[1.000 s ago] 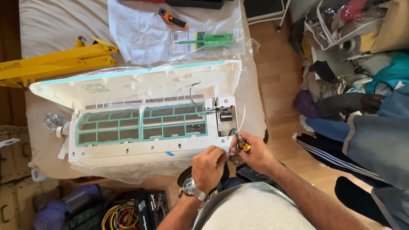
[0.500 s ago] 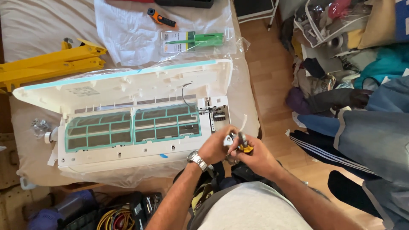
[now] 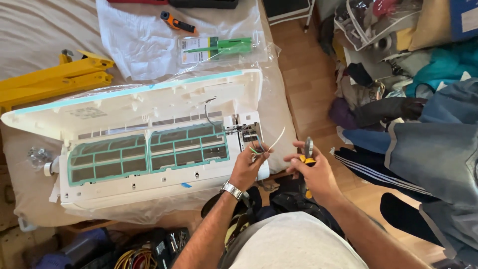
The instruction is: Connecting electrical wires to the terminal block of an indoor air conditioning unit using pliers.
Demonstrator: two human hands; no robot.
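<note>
A: Where are the hands, measured from the air-conditioner unit?

B: Both are at its right end. The left hand is closed around a small bunch of thin wires, pinched just below the unit's open terminal box. The right hand is just off the unit's right edge, gripping yellow-handled pliers with the nose pointing up, close to the wire ends but apart from them.

A: And how far along does it look?

B: The front cover is raised, the green filter screens are in place, and the terminal box is exposed. The wires hang loose, so I'd judge the connection isn't finished. Beyond the unit lie an orange cutter and a yellow bracket.
</note>
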